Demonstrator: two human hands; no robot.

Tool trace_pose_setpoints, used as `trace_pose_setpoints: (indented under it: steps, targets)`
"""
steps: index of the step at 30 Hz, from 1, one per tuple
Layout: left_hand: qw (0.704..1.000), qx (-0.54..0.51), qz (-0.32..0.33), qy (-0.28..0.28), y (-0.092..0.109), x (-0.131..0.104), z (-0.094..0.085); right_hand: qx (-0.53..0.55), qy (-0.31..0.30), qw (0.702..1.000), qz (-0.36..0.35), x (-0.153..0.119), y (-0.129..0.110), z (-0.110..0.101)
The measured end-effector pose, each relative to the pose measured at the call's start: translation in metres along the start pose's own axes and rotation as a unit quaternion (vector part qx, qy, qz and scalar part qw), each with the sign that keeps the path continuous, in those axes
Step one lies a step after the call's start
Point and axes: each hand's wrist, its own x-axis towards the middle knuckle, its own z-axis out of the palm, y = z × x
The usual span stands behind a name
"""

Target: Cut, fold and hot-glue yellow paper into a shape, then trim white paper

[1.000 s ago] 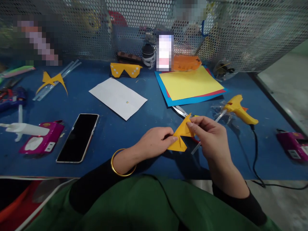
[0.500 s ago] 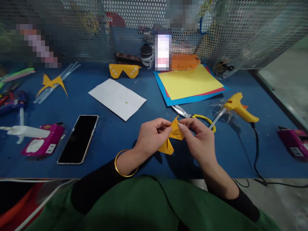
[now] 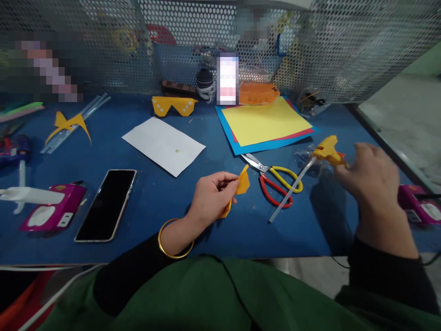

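Note:
My left hand (image 3: 212, 195) pinches a folded orange-yellow paper piece (image 3: 243, 181) between thumb and fingers, above the front middle of the blue table. Part of the paper shows below the fingers. To the right, my right hand (image 3: 370, 172) is at the handle of a yellow glue gun (image 3: 327, 149); the hand is slightly blurred and its fingertips are partly hidden behind the handle. A clear glue stick (image 3: 291, 191) extends from the gun down and left, across the scissors (image 3: 275, 177) with red and yellow handles.
A black-screened phone (image 3: 106, 205) and a purple box (image 3: 51, 211) lie at left. White paper (image 3: 163, 146), yellow paper glasses (image 3: 174, 105) and stacked coloured sheets (image 3: 265, 122) are farther back. Another purple box (image 3: 420, 204) sits at right.
My right hand has let go of the folded paper and moved right to the glue gun. My left hand still holds the paper. More of the scissors shows.

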Motion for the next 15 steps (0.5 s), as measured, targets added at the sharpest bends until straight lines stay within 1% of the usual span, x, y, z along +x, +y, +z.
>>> trace_pose_setpoints:
  steps: [2, 3, 4, 5, 8, 10, 13, 15]
  targets:
    - [1.000, -0.001, 0.005, 0.010, 0.001, 0.000, 0.000, -0.049, -0.123, 0.991, -0.018, 0.014, 0.006, 0.003]
    - [1.000, 0.000, 0.007, 0.014, 0.001, 0.000, -0.001, -0.065, -0.162, 0.984, -0.024, 0.019, 0.007, 0.004]
    - [1.000, 0.003, 0.009, 0.017, 0.002, 0.000, -0.001, -0.075, -0.183, 0.980, -0.027, 0.022, 0.007, 0.006]
    - [1.000, 0.007, 0.011, 0.018, 0.002, 0.000, -0.001, -0.082, -0.187, 0.979, -0.027, 0.024, 0.007, 0.008]
    - [0.999, 0.021, 0.019, 0.023, 0.002, -0.001, -0.001, -0.089, -0.158, 0.983, -0.019, 0.023, 0.007, 0.013]
    - [0.999, 0.026, 0.022, 0.024, 0.001, -0.001, -0.001, -0.085, -0.118, 0.989, -0.018, 0.021, 0.010, 0.017]
    - [0.999, 0.029, 0.026, 0.022, -0.001, -0.001, 0.000, -0.056, -0.026, 0.998, -0.012, 0.019, 0.019, 0.023]
    - [0.999, 0.035, 0.033, 0.025, -0.003, 0.000, 0.000, -0.012, 0.044, 0.999, -0.004, 0.019, 0.027, 0.027]
